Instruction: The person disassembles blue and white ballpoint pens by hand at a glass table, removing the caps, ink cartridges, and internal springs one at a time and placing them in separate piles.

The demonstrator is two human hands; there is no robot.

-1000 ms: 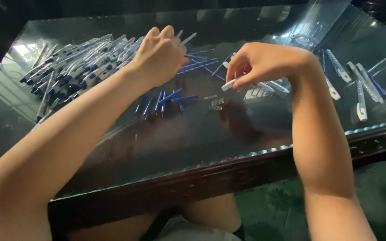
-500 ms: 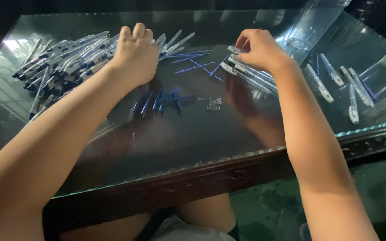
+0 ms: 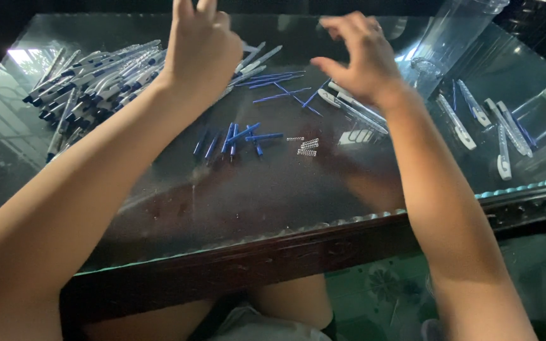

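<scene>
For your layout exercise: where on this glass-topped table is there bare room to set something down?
Free: the near strip of the glass tabletop, between the small metal springs and the wooden table edge. Crowded: the far left heap of blue-and-white pens and the white pen barrels at right.

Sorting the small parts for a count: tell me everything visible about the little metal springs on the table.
The springs are a few tiny silvery wire coils, lying flat and loose on the glass tabletop in a small cluster, roughly side by side. They sit just right of the short blue parts. Neither hand touches them.
</scene>
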